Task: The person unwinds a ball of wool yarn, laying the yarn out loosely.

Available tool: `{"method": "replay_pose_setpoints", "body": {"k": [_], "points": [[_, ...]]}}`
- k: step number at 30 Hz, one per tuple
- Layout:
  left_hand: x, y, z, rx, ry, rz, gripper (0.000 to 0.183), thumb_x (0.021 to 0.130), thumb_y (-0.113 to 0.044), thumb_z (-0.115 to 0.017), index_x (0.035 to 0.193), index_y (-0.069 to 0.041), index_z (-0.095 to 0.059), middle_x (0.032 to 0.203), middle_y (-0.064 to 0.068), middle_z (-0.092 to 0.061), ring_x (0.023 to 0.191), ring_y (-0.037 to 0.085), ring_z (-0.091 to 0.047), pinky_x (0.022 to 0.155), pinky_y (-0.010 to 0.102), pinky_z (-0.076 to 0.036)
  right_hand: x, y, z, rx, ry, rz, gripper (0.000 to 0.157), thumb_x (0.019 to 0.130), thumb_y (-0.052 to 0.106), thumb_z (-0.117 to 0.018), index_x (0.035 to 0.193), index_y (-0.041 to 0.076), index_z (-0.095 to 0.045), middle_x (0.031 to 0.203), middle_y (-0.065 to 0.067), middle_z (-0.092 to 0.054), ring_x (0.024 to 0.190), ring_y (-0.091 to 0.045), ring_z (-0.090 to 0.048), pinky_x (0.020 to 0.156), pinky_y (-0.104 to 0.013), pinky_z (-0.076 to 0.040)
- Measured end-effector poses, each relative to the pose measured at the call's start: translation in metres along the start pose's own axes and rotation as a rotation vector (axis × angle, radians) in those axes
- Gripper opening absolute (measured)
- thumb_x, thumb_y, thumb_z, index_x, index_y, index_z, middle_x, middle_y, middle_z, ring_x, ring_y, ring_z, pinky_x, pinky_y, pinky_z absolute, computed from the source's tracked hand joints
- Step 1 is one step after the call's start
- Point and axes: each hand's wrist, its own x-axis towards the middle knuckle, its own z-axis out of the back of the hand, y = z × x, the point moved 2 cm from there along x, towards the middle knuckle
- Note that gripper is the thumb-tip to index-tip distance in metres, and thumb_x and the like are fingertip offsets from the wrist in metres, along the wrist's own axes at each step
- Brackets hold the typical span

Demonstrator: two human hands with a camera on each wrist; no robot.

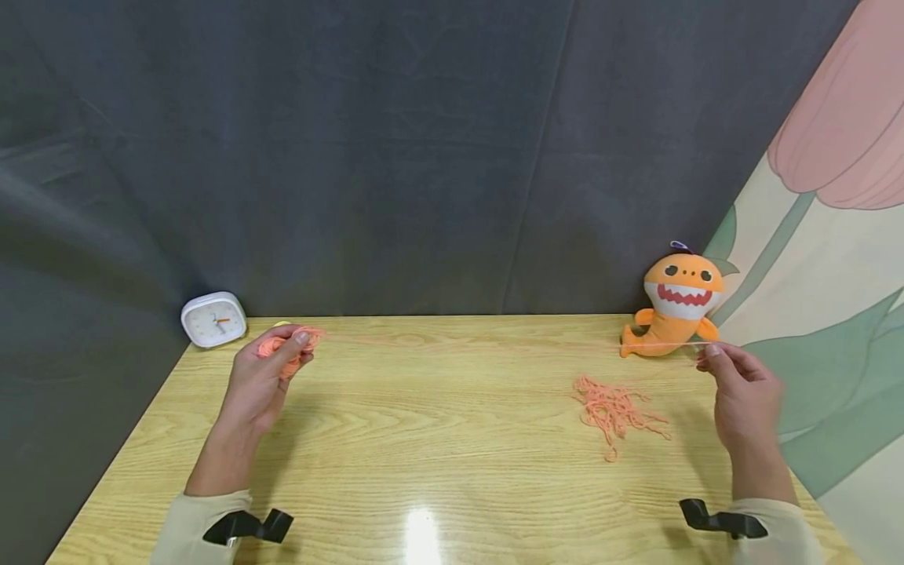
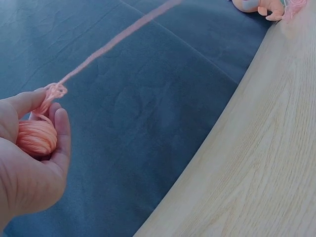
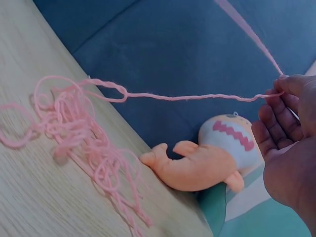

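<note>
My left hand (image 1: 264, 380) grips a ball of coral yarn (image 2: 37, 137) against the palm, its thumb and fingertips pinching a looped bit of the strand. From there a taut yarn strand (image 2: 116, 40) stretches across above the table to my right hand (image 1: 747, 392). Thumb and forefinger of that hand pinch the strand, seen close in the right wrist view. Another length runs from those fingertips to a loose tangle of yarn (image 1: 614, 408), which lies on the table just left of the right hand.
An orange shark plush (image 1: 674, 306) sits at the table's back right, behind the strand. At the back left stands a white clock (image 1: 214, 319). A dark curtain (image 1: 395, 157) hangs along the table's rear edge, and a flowered cloth (image 1: 833, 329) borders the right side.
</note>
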Motion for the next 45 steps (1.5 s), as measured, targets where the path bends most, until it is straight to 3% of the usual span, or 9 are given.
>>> {"method": "replay_pose_setpoints", "body": {"k": [14, 19, 23, 26, 29, 35, 39, 45], "points": [[-0.001, -0.001, 0.002, 0.007, -0.005, -0.014, 0.008, 0.096, -0.016, -0.074, 0.103, -0.016, -0.071, 0.099, -0.006, -0.069, 0.086, 0.005, -0.07, 0.082, 0.017, -0.061, 0.009, 0.004, 0.026, 0.094, -0.139, -0.067, 0.009, 0.092, -0.007, -0.07, 0.099, -0.013, -0.073, 0.081, -0.011, -0.076, 0.072, -0.018, -0.07, 0.066, -0.022, -0.061], [-0.001, -0.002, 0.003, -0.001, -0.016, -0.011, 0.01, 0.095, -0.016, -0.075, 0.103, -0.016, -0.071, 0.1, -0.006, -0.069, 0.083, 0.005, -0.069, 0.081, 0.017, -0.06, 0.011, 0.001, 0.037, 0.146, -0.226, -0.087, 0.005, 0.09, -0.009, -0.072, 0.093, -0.012, -0.074, 0.075, -0.012, -0.074, 0.065, -0.02, -0.069, 0.061, -0.023, -0.06], [-0.001, -0.002, 0.004, -0.022, -0.021, -0.008, 0.01, 0.094, -0.013, -0.075, 0.102, -0.016, -0.071, 0.1, -0.005, -0.068, 0.081, 0.005, -0.07, 0.08, 0.017, -0.06, 0.01, -0.002, 0.041, 0.12, -0.245, -0.121, 0.005, 0.089, -0.008, -0.074, 0.093, -0.011, -0.075, 0.075, -0.011, -0.074, 0.063, -0.019, -0.069, 0.061, -0.023, -0.061], [-0.001, -0.004, 0.003, -0.024, -0.023, -0.014, 0.009, 0.094, -0.012, -0.075, 0.102, -0.015, -0.071, 0.1, -0.004, -0.068, 0.081, 0.005, -0.07, 0.079, 0.017, -0.061, 0.007, -0.007, 0.041, 0.033, -0.179, -0.133, 0.007, 0.09, -0.005, -0.074, 0.096, -0.008, -0.076, 0.077, -0.008, -0.075, 0.067, -0.016, -0.069, 0.064, -0.02, -0.06], [-0.002, -0.005, 0.003, -0.023, -0.024, -0.022, 0.007, 0.095, -0.012, -0.074, 0.101, -0.015, -0.072, 0.099, -0.004, -0.07, 0.082, 0.005, -0.07, 0.079, 0.017, -0.061, 0.005, -0.015, 0.039, -0.116, -0.047, -0.151, 0.008, 0.093, 0.002, -0.073, 0.098, -0.002, -0.078, 0.079, -0.001, -0.077, 0.071, -0.011, -0.069, 0.068, -0.017, -0.058], [-0.002, -0.005, 0.003, -0.017, -0.016, -0.031, 0.006, 0.095, -0.012, -0.074, 0.1, -0.016, -0.072, 0.099, -0.005, -0.072, 0.082, 0.005, -0.07, 0.079, 0.017, -0.061, -0.001, -0.039, 0.035, -0.59, 0.294, -0.22, 0.018, 0.102, 0.023, -0.067, 0.11, 0.011, -0.077, 0.087, 0.018, -0.074, 0.083, -0.001, -0.064, 0.075, -0.008, -0.052], [-0.001, -0.004, 0.003, -0.016, -0.006, -0.032, 0.007, 0.095, -0.013, -0.075, 0.101, -0.016, -0.072, 0.098, -0.006, -0.072, 0.083, 0.005, -0.071, 0.08, 0.017, -0.061, -0.007, -0.053, 0.027, -0.856, 0.459, -0.217, 0.038, 0.105, 0.032, -0.061, 0.125, 0.001, -0.069, 0.095, 0.023, -0.071, 0.089, 0.001, -0.064, 0.076, -0.012, -0.055], [0.001, -0.004, 0.004, -0.025, -0.009, -0.036, 0.008, 0.094, -0.013, -0.076, 0.101, -0.015, -0.072, 0.098, -0.005, -0.072, 0.081, 0.005, -0.071, 0.079, 0.017, -0.061, -0.012, -0.059, 0.018, -0.939, 0.558, -0.211, 0.047, 0.106, 0.033, -0.059, 0.132, -0.007, -0.062, 0.102, 0.019, -0.072, 0.091, 0.003, -0.067, 0.076, -0.018, -0.06]]}}
